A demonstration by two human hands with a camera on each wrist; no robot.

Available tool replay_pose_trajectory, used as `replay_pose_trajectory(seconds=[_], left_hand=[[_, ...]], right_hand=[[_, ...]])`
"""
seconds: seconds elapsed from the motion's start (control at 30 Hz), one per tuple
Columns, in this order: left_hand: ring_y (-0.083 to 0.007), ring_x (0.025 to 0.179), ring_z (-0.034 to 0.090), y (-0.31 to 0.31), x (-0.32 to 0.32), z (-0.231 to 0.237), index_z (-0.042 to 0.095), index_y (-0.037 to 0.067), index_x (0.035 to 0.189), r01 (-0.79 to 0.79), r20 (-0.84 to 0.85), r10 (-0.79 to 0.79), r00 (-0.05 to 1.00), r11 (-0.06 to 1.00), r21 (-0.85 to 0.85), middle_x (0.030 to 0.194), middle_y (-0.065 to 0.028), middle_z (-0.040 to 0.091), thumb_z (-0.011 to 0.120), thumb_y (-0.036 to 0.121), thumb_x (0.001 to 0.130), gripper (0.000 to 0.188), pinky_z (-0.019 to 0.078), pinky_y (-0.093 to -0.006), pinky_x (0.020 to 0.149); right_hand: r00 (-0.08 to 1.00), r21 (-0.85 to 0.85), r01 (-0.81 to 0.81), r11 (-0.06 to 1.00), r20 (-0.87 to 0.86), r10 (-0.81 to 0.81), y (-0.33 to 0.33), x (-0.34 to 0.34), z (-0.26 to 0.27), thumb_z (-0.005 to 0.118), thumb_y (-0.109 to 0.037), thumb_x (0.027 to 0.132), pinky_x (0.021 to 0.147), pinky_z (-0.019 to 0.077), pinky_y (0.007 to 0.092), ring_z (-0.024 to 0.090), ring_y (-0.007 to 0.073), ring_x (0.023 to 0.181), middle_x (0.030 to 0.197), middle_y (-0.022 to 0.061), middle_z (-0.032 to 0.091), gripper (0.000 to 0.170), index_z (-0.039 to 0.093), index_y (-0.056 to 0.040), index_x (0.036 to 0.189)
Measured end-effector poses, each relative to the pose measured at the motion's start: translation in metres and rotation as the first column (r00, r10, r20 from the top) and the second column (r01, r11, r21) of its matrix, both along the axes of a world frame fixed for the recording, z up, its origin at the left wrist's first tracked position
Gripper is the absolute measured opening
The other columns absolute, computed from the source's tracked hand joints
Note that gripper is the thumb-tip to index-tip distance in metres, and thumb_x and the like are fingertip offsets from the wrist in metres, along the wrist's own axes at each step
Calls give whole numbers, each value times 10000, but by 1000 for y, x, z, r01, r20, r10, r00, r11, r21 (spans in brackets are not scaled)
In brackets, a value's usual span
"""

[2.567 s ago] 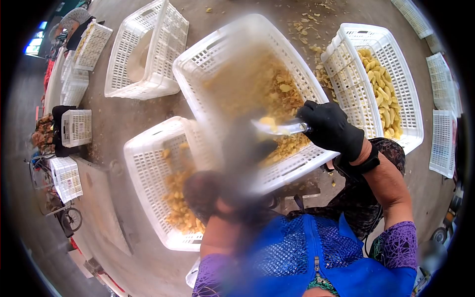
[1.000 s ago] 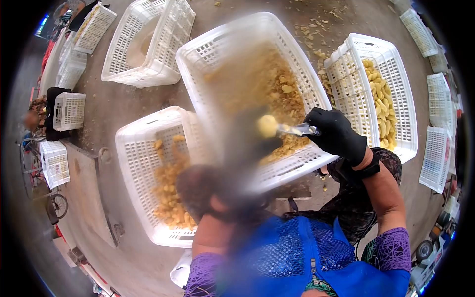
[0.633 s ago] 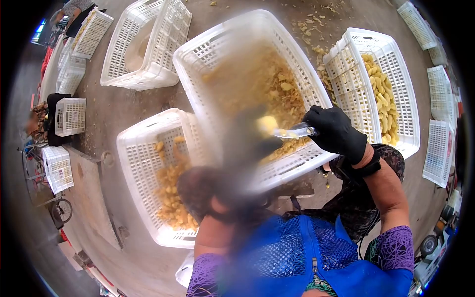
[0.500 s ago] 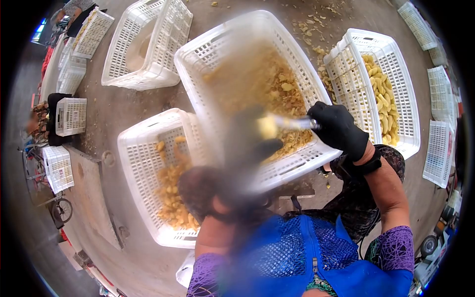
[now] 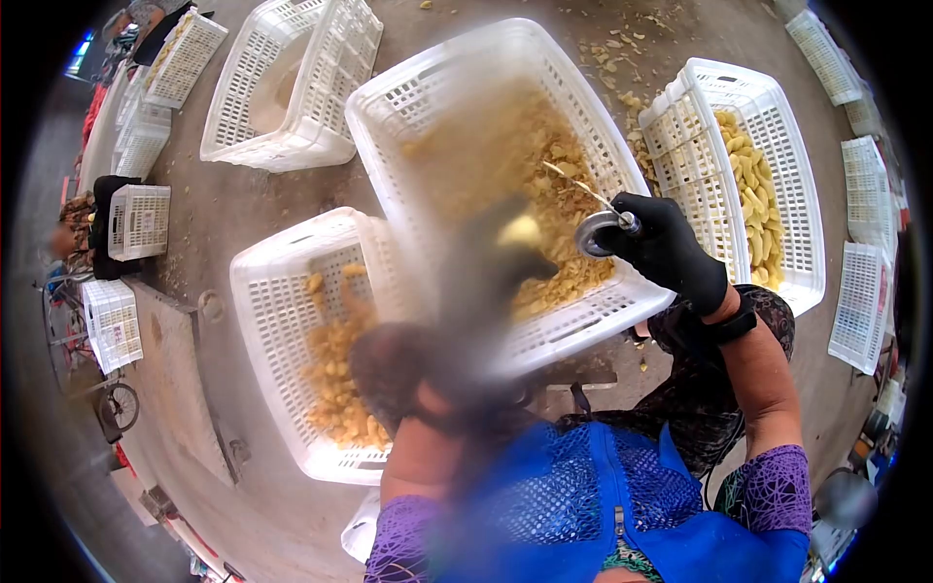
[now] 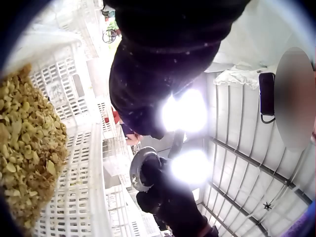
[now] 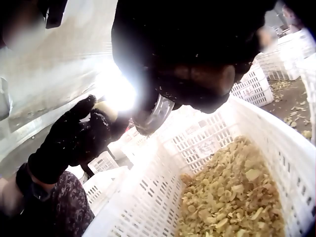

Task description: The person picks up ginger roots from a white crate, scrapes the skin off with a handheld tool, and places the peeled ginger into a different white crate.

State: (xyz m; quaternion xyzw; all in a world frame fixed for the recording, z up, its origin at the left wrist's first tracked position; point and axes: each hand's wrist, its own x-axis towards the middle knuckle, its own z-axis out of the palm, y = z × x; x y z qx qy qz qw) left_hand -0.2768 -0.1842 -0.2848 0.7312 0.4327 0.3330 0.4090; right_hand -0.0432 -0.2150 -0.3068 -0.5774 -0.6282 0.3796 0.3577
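Note:
My left hand (image 5: 491,277), in a black glove and blurred in the head view, holds a pale yellow peeled potato (image 5: 522,230) over the large white crate. The right wrist view shows the same potato (image 7: 106,110) between the left hand's thumb and fingers. My right hand (image 5: 671,248), also black-gloved, grips a peeler (image 5: 594,235) with a ring-shaped metal head, a short gap to the right of the potato. A thin pale strip of peel (image 5: 575,182) rises from beside the peeler. Below both hands, peelings (image 5: 569,199) lie heaped in the large crate (image 5: 607,121).
Another white crate (image 5: 695,160) at right contains yellow peeled potatoes (image 5: 750,194). One at lower left (image 5: 277,335) holds more yellow pieces. A white crate (image 5: 330,92) stands at upper left. Scattered peelings (image 5: 617,49) litter the floor, and further crates line both sides.
The peeler, earlier against the potato and stroking along it, is now apart from it to the right and turned. A peel strip has appeared beside it. The left hand has kept the potato.

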Motion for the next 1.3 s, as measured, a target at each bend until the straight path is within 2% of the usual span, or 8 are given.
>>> replay_pose_trajectory(seconds=[0.1,0.17,0.4,0.47,0.57,0.87,1.0,1.3], left_hand=[[-184,878,612,-4,2,2,547,5,1129,67,411,119,904,909,-411,962,-101,611,568,111,916,238,509,-298,783],[-163,828,613,-3,-3,-26,545,-12,1103,285,522,543,658,461,-840,919,-89,606,494,219,990,262,518,-287,733],[-169,830,613,-6,6,-24,551,-17,1081,316,546,500,673,474,-822,901,-77,604,462,267,1011,306,513,-281,758],[-162,829,614,-10,19,6,558,-19,1068,27,-105,-29,994,999,-25,895,-77,607,468,248,1009,288,512,-272,757],[-146,810,611,-19,22,13,567,-6,1073,32,86,-31,996,999,-3,887,-63,607,482,225,1002,256,503,-245,727],[-303,1064,533,-33,-6,-20,501,23,1280,339,62,-333,941,922,-189,1127,-140,552,598,202,834,490,417,-377,965],[-252,982,566,-57,3,41,525,32,1234,51,80,-43,996,993,-109,1055,-100,576,567,204,880,395,453,-346,876],[-210,910,597,-75,4,61,565,48,1150,42,-125,-22,992,987,156,986,-65,603,539,189,918,272,485,-320,791]], right_hand=[[992,-65,8,998,-129,-16,-2,0,-1,676,-158,889,648,509,297,648,134,738,793,81,685,141,666,-23,925],[985,-97,14,995,-169,-31,0,-3,1,669,-153,897,661,519,285,647,112,763,813,62,693,141,677,-24,954],[875,-493,123,861,-356,-329,11,-17,26,728,-173,811,405,355,210,483,62,442,630,0,570,178,644,-45,902],[924,-419,90,903,-304,-233,12,-16,23,726,-179,814,405,355,209,483,63,440,628,4,569,176,642,-46,893],[968,-145,33,989,-242,-68,7,-17,25,718,-178,819,403,355,210,485,68,433,626,11,571,159,639,-50,871],[851,-378,259,889,-345,-396,-17,-4,63,748,-194,806,387,357,202,491,67,441,654,3,582,254,646,-49,989],[958,72,261,963,-139,-250,-47,-9,57,679,-165,879,614,521,256,665,111,702,799,65,716,169,700,-41,993],[969,243,183,953,118,-216,-92,-50,20,791,-139,780,532,427,307,520,182,559,654,90,557,181,634,-54,815]])
